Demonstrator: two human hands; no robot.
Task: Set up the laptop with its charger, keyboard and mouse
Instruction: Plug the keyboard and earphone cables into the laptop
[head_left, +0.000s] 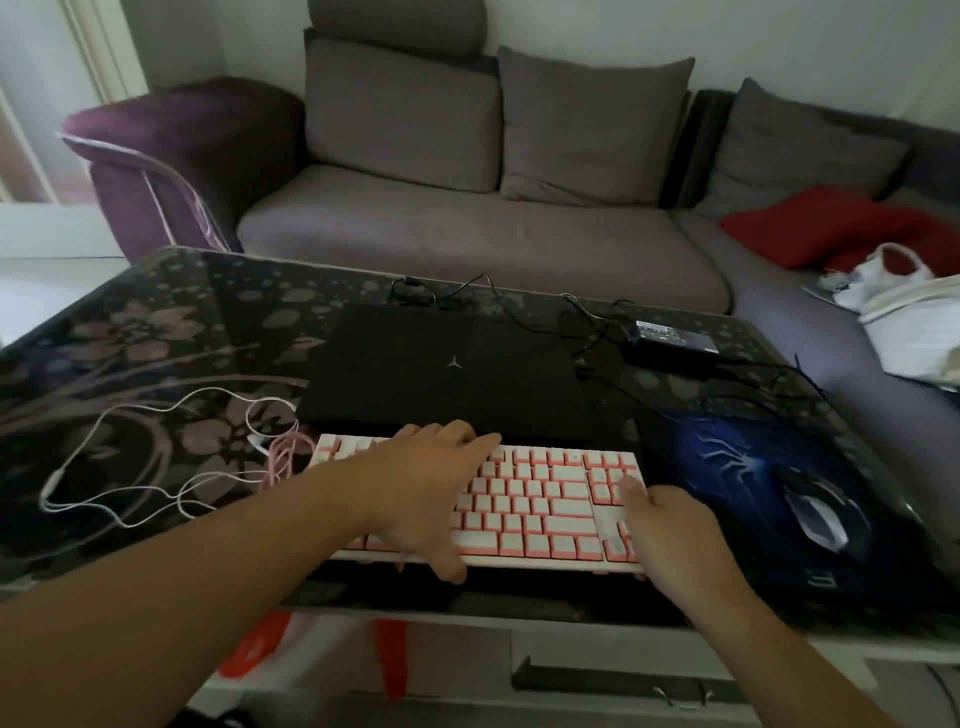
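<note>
A closed black laptop (447, 364) lies flat in the middle of the glass table (156, 322). Just in front of it sits a white and pink keyboard (545, 499). My left hand (426, 483) spans its left half, fingers over the far edge and thumb at the near edge. My right hand (675, 530) grips its right end, thumb on the keys. A dark mouse (821, 514) rests on a blue spider mousepad (727, 457) to the right. The black charger brick (670, 335) lies at the back right, its cables loose beside the laptop.
A pale pink cable (156, 441) loops over the table's left side. A grey sofa (467, 223) stands behind the table, with a red cushion (831, 223) and a white bag (909, 312) on its right part. The table's near edge is just below the keyboard.
</note>
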